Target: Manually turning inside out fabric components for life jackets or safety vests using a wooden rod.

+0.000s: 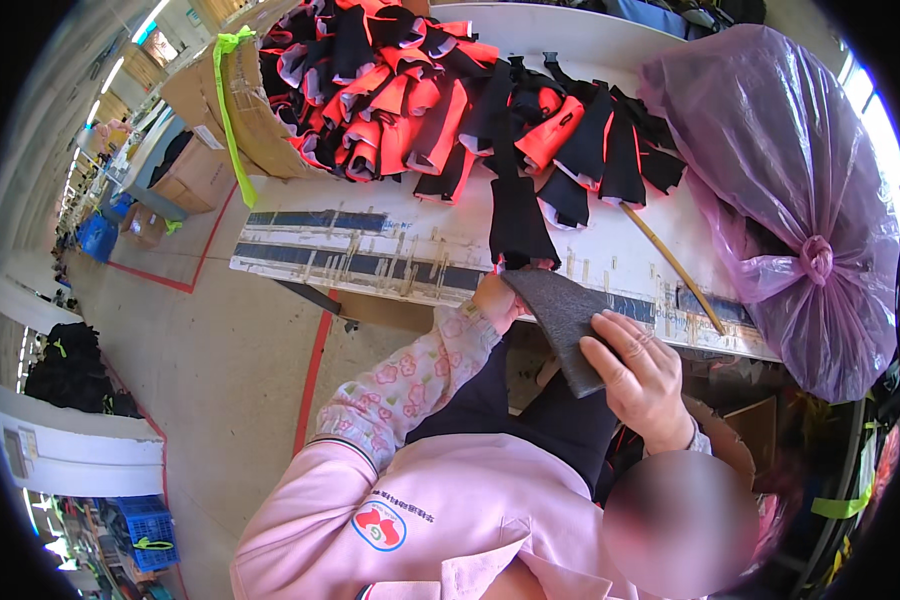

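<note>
In the head view, the step in hand looks like working a grey sheet (pixel 568 318) against the lower end of a black tapered piece (pixel 522 222); the sheet lies slantwise at the centre of the frame, off the near edge of the counter (pixel 460 225), its upper-left end meeting the black piece's lower edge, though whether it goes inside or only overlaps there I cannot tell; the black piece hangs down at upper centre, a dark strap above it running into the heap of black and orange pieces (pixel 370 100).

The left hand (pixel 500 300) is just left of centre, at the place where sheet and black piece meet; its fingers are partly hidden behind them, so I cannot tell how tightly it pinches, or on which of the two; the right hand (pixel 638 375), right of centre, has its fingers laid nearly together over the sheet's right edge, gripping it, with the far side of that grip out of sight.

The next move seems to call for the left hand keeping the meeting edge steady while the right guides the sheet into line with the black piece; the sheet looks bendable, so it may buckle if pushed at a slant.
</note>
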Tool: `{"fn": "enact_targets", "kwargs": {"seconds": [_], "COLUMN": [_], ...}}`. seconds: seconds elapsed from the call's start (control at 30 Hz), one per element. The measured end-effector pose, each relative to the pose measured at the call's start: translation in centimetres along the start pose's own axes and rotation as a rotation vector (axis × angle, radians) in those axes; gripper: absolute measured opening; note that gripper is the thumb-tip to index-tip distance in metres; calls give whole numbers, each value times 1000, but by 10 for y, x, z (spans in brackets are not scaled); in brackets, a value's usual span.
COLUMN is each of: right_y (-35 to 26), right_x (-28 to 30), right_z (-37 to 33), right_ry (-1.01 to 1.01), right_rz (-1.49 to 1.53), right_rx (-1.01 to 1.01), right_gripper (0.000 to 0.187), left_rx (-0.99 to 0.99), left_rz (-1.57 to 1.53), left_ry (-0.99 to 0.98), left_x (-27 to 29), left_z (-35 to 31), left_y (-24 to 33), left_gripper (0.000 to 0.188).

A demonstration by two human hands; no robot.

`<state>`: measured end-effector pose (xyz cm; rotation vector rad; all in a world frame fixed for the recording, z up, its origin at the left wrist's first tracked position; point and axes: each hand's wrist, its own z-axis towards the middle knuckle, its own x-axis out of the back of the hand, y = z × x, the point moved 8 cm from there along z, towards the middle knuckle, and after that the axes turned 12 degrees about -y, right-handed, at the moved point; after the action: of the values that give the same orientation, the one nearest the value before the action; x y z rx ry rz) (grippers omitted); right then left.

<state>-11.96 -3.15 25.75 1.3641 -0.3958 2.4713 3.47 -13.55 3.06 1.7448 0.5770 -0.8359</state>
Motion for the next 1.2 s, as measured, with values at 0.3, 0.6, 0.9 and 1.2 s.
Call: {"fn": "enact_targets", "kwargs": {"seconds": [0.3,0.6,0.9,1.2], "right_y": [-16,-4,-1,55], "right_x": [-5,-10,-40,-129], "right_z": [3,-3,8,-6], "right_ry": [-10,-135,-186,-342], "right_rz": [-49,-98,-105,-108], "right_rx": [64,-16,-74,-266], "right_gripper": [33,35,35,27], "left_rx": [-22,10,79,-43], "left_rz": [-162,66,-80,481], "left_ry": [-83,-147,-345,-131], "left_x": [19,5,-12,-38], "left_z": [4,-3,8,-28], "left_y": [-17,-9,-49,-45], "left_gripper": [27,34,39,13]}}
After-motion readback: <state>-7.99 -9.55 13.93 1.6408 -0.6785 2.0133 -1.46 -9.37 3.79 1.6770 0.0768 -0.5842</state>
